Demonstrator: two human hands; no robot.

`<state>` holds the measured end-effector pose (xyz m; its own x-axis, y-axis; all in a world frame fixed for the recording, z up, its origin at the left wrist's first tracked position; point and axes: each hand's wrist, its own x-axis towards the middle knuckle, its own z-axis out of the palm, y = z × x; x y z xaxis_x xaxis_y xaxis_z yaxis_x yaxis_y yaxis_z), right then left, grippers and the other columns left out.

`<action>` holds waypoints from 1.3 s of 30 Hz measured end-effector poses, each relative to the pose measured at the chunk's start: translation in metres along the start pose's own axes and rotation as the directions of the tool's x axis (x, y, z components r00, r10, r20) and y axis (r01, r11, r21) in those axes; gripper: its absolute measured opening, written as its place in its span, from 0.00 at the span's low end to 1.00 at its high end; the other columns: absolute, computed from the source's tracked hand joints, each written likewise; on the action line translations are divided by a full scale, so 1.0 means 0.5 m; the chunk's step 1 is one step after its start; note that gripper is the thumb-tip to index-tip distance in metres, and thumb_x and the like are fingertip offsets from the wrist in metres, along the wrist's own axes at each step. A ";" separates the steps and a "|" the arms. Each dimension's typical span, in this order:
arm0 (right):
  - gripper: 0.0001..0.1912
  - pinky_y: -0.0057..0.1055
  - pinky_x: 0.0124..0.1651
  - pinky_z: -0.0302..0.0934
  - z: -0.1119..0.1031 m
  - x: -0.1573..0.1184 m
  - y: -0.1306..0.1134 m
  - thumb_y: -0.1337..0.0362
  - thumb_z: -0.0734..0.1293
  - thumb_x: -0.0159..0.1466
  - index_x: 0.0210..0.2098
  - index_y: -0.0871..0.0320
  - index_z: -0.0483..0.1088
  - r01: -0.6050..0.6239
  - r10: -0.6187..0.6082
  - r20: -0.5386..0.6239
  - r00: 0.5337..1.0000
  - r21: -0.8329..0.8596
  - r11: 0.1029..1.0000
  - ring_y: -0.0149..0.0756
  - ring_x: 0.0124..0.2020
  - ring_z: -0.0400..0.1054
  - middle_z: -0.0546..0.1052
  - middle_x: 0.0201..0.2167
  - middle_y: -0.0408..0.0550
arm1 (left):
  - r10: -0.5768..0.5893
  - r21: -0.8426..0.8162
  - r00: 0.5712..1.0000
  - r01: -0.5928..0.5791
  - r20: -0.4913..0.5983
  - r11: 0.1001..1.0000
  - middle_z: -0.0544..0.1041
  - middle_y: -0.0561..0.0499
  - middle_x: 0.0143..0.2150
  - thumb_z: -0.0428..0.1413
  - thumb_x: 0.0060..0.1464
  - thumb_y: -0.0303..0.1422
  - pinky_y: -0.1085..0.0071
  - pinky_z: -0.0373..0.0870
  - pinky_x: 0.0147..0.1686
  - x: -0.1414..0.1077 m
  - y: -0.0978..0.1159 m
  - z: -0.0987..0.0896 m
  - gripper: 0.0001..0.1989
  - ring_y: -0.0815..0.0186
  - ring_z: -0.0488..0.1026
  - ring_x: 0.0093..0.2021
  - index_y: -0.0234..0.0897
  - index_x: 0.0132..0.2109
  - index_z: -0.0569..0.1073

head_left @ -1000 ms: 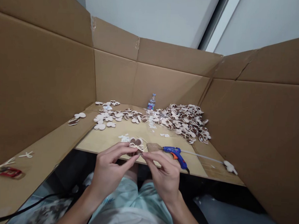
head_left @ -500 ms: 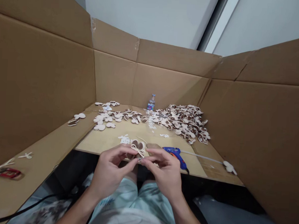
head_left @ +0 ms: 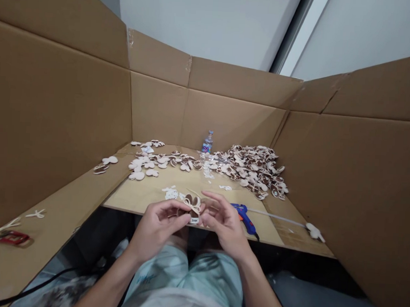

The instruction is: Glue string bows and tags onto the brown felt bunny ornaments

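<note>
**Cutout [head_left: 193, 202] in hand, cord bow on**

Nearest, over the shorts [head_left: 215, 282]: both hands held up at the near edge of the board [head_left: 147, 201].

Left hand [head_left: 158, 226]: fingers [head_left: 172, 214] curled and closed, pinching the cutout from the left.

Right hand [head_left: 226, 223]: fingers [head_left: 216, 202] spread open and raised just beside the cutout; contact cannot be told.

The brown-and-cream cutout sits between the hands, above the near edge. A cream bow [head_left: 191, 207] lies across it, and a small white tag [head_left: 194, 220] shows at its lower edge.

Right of the hands, a blue glue gun [head_left: 246, 220] lies on the board, its cord [head_left: 277, 218] running right toward a loose cream cutout [head_left: 314, 231].

Progress: this piece has its bow. Farther off, a large heap [head_left: 255, 167] lies at right, with a looser scatter [head_left: 156, 162] at left. Whether those pieces carry bows is too small to tell.

Farthest: a water bottle [head_left: 208, 143] against the cardboard wall [head_left: 155, 109].
</note>
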<state>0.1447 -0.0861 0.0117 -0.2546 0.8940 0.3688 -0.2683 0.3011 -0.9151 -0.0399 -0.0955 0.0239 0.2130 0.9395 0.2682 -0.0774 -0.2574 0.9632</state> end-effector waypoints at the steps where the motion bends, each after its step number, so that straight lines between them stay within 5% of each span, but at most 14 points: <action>1: 0.20 0.26 0.37 0.68 0.000 -0.003 -0.003 0.61 0.71 0.60 0.51 0.52 0.70 0.015 -0.013 0.021 1.000 -0.073 0.997 0.28 0.32 0.71 0.75 0.34 0.43 | -0.011 -0.013 1.000 0.011 -0.002 1.000 0.80 0.49 0.36 0.65 0.46 0.32 0.71 0.72 0.40 0.000 -0.001 0.003 0.09 0.65 0.76 0.37 0.36 0.37 0.77; 6: 0.13 0.24 0.35 0.65 0.005 -0.020 -0.004 0.60 0.68 0.63 0.47 0.55 0.73 0.045 -0.027 0.058 0.998 -0.345 0.938 0.29 0.32 0.69 0.77 0.34 0.45 | -0.055 -0.017 0.998 0.055 -0.008 0.998 0.73 0.56 0.27 0.68 0.38 0.28 0.75 0.67 0.30 0.002 -0.017 0.018 0.15 0.70 0.70 0.29 0.36 0.29 0.68; 11: 0.09 0.25 0.34 0.64 -0.009 -0.035 -0.002 0.60 0.67 0.64 0.40 0.58 0.73 0.030 0.005 0.075 0.997 -0.459 0.888 0.30 0.30 0.69 0.76 0.31 0.44 | -0.115 0.003 0.991 0.116 0.074 0.993 0.73 0.56 0.26 0.68 0.34 0.24 0.74 0.65 0.30 0.001 -0.032 0.026 0.14 0.69 0.70 0.28 0.36 0.28 0.71; 18: 0.09 0.24 0.30 0.61 -0.043 -0.046 0.012 0.59 0.66 0.64 0.35 0.59 0.73 -0.019 0.082 0.106 0.991 -0.496 0.868 0.29 0.26 0.65 0.73 0.26 0.42 | -0.212 0.054 0.968 0.207 0.133 0.977 0.78 0.52 0.25 0.68 0.33 0.23 0.72 0.66 0.30 0.000 -0.053 0.038 0.10 0.66 0.73 0.28 0.35 0.26 0.76; 23: 0.09 0.27 0.31 0.66 -0.057 -0.054 0.034 0.60 0.66 0.64 0.35 0.59 0.73 -0.064 0.111 0.083 0.990 -0.436 0.898 0.33 0.28 0.71 0.77 0.28 0.47 | -0.262 0.024 0.944 0.262 0.201 0.965 0.82 0.48 0.35 0.68 0.34 0.28 0.66 0.72 0.38 0.012 -0.066 0.032 0.16 0.60 0.78 0.36 0.37 0.36 0.78; 27: 0.08 0.27 0.26 0.68 -0.089 -0.043 0.024 0.60 0.70 0.59 0.29 0.58 0.76 -0.080 0.163 0.145 0.976 -0.456 0.886 0.35 0.22 0.72 0.78 0.21 0.45 | -0.065 0.331 0.995 0.087 -0.075 0.940 0.81 0.43 0.48 0.58 0.50 0.41 0.65 0.70 0.48 0.077 -0.089 -0.046 0.12 0.57 0.77 0.48 0.37 0.34 0.78; 29: 0.10 0.30 0.32 0.70 -0.123 -0.028 -0.004 0.58 0.71 0.58 0.34 0.58 0.77 -0.047 0.073 0.033 0.997 -0.497 0.866 0.38 0.29 0.76 0.81 0.29 0.48 | 0.041 0.548 0.978 0.080 -0.204 0.832 0.82 0.43 0.45 0.54 0.53 0.45 0.64 0.71 0.47 0.124 -0.106 -0.107 0.17 0.55 0.77 0.46 0.36 0.35 0.78; 31: 0.21 0.35 0.42 0.71 -0.165 -0.015 -0.040 0.56 0.67 0.62 0.52 0.57 0.72 -0.041 -0.155 -0.249 0.956 -0.636 0.771 0.42 0.44 0.75 0.79 0.45 0.54 | 0.068 0.634 0.962 0.121 -0.264 0.764 0.82 0.42 0.43 0.51 0.54 0.44 0.61 0.69 0.47 0.172 -0.123 -0.167 0.18 0.52 0.76 0.45 0.35 0.37 0.78; 34: 0.38 0.38 0.49 0.69 -0.222 -0.011 -0.079 0.55 0.68 0.60 0.66 0.54 0.54 -0.126 -0.228 -0.336 0.914 -0.769 0.627 0.45 0.57 0.67 0.69 0.60 0.58 | 0.096 0.751 0.951 0.168 -0.295 0.638 0.81 0.40 0.44 0.52 0.52 0.38 0.59 0.66 0.50 0.231 -0.141 -0.234 0.14 0.47 0.74 0.49 0.34 0.38 0.77; 39: 0.21 0.39 0.45 0.69 -0.269 -0.037 -0.043 0.56 0.64 0.62 0.49 0.61 0.75 -0.312 -0.042 -0.364 0.930 -0.847 0.431 0.48 0.46 0.75 0.79 0.46 0.58 | 0.040 0.853 0.976 0.167 -0.214 0.494 0.77 0.39 0.50 0.58 0.47 0.28 0.62 0.60 0.56 0.295 -0.166 -0.278 0.09 0.50 0.68 0.57 0.34 0.39 0.76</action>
<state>0.2801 -0.0643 0.0028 0.1128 0.9399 0.3222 0.7507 0.1318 -0.6473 -0.1376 0.0960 -0.0191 -0.0040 0.9549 0.2968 0.8284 -0.1631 0.5359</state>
